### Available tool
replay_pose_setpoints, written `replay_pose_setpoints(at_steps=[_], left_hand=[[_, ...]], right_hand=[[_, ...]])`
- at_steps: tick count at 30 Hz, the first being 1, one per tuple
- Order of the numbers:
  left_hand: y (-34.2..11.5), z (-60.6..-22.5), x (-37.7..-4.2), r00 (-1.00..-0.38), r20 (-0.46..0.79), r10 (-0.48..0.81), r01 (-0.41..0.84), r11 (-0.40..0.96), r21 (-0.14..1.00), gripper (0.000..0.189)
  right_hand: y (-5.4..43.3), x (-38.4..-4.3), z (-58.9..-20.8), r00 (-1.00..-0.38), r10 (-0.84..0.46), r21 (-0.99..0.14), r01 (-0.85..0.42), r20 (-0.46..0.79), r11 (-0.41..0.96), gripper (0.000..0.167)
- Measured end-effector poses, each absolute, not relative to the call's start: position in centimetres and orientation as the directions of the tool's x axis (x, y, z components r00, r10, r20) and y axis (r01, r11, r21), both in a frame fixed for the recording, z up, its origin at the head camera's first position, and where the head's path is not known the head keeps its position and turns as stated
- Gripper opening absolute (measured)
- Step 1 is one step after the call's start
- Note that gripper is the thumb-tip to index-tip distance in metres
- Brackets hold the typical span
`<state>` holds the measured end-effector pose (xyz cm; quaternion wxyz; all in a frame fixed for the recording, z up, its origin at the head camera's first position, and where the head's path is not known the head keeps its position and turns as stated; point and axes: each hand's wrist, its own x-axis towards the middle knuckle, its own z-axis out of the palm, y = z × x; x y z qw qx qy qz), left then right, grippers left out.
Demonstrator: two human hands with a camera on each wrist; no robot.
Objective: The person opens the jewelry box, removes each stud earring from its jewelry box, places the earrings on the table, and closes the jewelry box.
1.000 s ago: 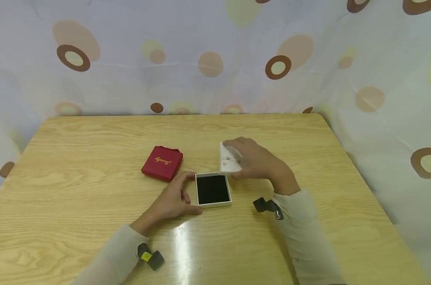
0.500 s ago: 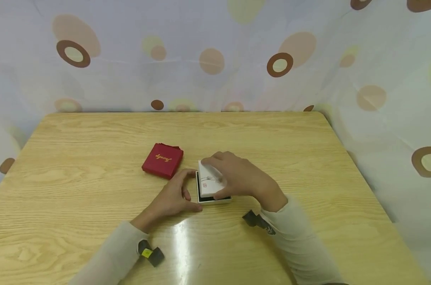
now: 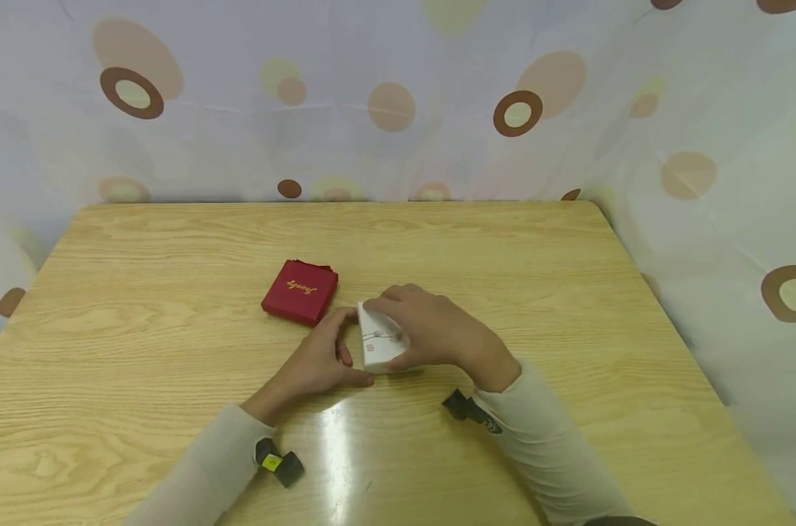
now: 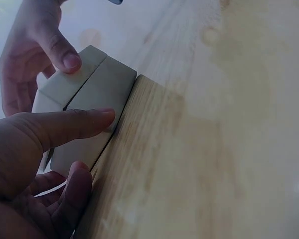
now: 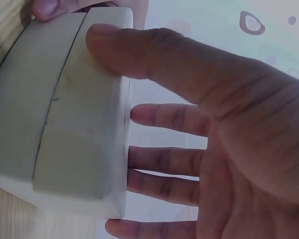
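- white lid is pinched by the right hand, directly over the base, seam visible;
- base is held by the left hand, well inside the far edge of the surface

**White box held on desk**

Right hand grips box from above, thumb on its near side. Left hand holds its left side, thumb at the near-left corner. Red box, gold lettering on top, lies to the left, closer to the desk's far edge. Spotted cloth hangs beyond that edge. Both sleeves pale.
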<state>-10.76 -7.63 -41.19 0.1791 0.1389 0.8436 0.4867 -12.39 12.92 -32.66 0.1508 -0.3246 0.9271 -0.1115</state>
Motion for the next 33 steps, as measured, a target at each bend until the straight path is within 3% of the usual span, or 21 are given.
replay_pose_setpoints(at_steps=[33], left_hand=[[-7.7,-41.0,-10.8,-0.887,-0.18,0.425,0.064,0.5,0.864,0.102]], right_hand=[[12.5,-12.5,-33.6,-0.74,-0.615,-0.296,-0.543,-0.272,0.785,0.086]])
